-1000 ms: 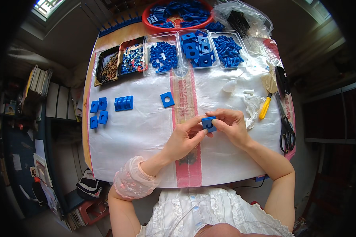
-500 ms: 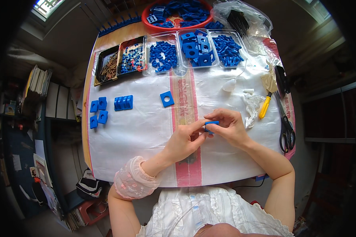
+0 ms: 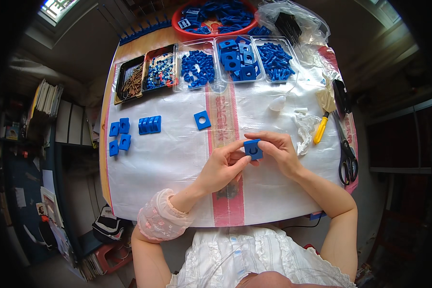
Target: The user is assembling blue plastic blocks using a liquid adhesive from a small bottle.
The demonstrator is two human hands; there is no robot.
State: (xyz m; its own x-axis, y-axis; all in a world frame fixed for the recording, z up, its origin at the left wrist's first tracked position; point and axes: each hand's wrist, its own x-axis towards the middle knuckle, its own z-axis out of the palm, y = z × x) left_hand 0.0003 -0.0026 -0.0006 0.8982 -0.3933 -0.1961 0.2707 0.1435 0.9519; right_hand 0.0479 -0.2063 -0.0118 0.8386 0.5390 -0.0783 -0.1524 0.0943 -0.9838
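Between both hands, above the pink stripe of the table cover, I hold a blue plastic block [image 3: 253,150] with a round hole, its holed face tilted up. My left hand [image 3: 222,165] grips its left edge with thumb and fingers. The fingers of my right hand [image 3: 279,150] close on its right and upper edge. Just beyond lies a flat blue square plate [image 3: 202,120] with a round hole. To the left sit several loose blue blocks [image 3: 125,142], and beside them a tight row of blue blocks [image 3: 150,125].
At the back stand clear trays of blue parts [image 3: 197,67], a black tray of screws [image 3: 132,79] and a red basin [image 3: 177,30]. On the right lie a yellow-handled screwdriver [image 3: 321,129], black scissors [image 3: 348,163] and crumpled white tissue [image 3: 306,127]. A plastic bag [image 3: 317,24] sits at the far right.
The block in my hands has turned from edge-on so that its holed face now shows. My fingers have shifted around its edges. Nothing else has visibly moved.
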